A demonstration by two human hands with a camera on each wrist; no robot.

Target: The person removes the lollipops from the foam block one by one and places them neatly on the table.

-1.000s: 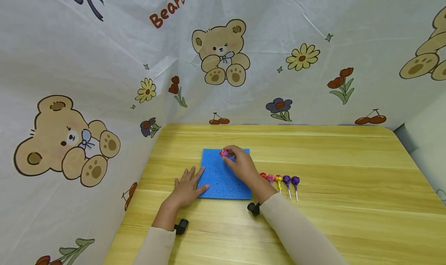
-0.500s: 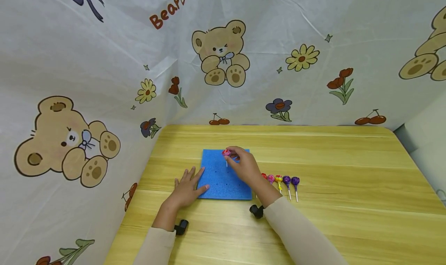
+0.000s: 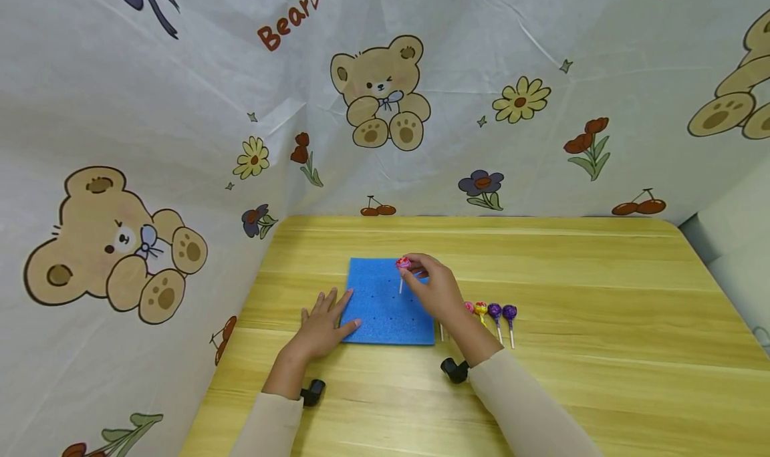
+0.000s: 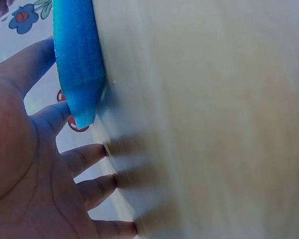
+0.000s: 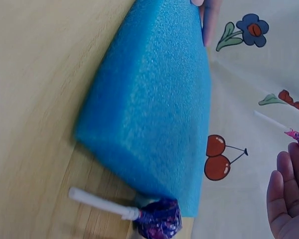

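Observation:
My right hand (image 3: 438,288) pinches a pink-and-red wrapped lollipop (image 3: 403,263) by its head, above the far right part of a blue foam block (image 3: 385,330). The white stick (image 5: 271,121) points down at the block, whose top has several small dark holes. With fingers spread, my left hand (image 3: 321,327) rests at the block's left edge. In the left wrist view, thumb and index finger are against the foam (image 4: 79,59), while the other fingertips touch the table. A purple lollipop (image 5: 159,219) lies beside the block in the right wrist view.
Right of the block lies a row of lollipops, among them a yellow one (image 3: 481,308) and a purple one (image 3: 510,311); my right forearm hides part of the row. Behind the wooden table (image 3: 601,377) hangs a bear-print cloth (image 3: 445,176).
My right hand has moved to the right over the foam block with the lollipop, and the lollipop's white stick has come into view. My left hand has stayed in place.

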